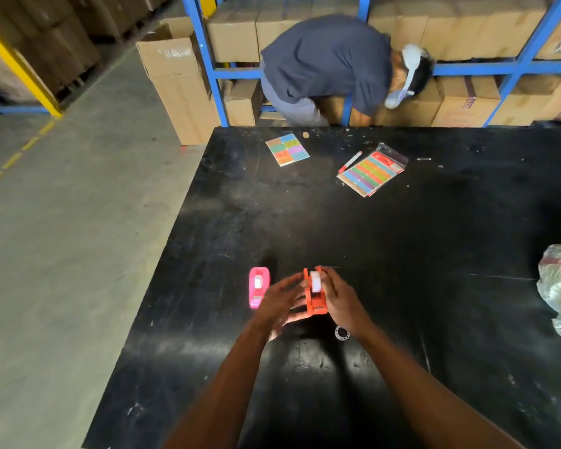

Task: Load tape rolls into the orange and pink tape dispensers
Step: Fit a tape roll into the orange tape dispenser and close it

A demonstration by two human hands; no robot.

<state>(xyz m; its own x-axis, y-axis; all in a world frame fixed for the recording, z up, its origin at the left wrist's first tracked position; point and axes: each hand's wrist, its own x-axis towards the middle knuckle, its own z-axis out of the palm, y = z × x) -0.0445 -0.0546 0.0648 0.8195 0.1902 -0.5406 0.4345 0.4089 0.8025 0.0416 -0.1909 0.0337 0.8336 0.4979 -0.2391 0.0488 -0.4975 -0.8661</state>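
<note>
- On the black table (402, 254), we hold the orange dispenser (314, 299): left hand (279, 303) grasping its side, right hand (340, 299) pressing a white tape roll (315, 281) in, apparently not fully seated.
- The pink dispenser (258, 287) beside it already carries its roll.

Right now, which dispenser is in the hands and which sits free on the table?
The orange dispenser is held between the left hand and right hand. The pink dispenser sits untouched on the table, left of it.

Warehouse; racked cardboard boxes (467, 27)
</note>
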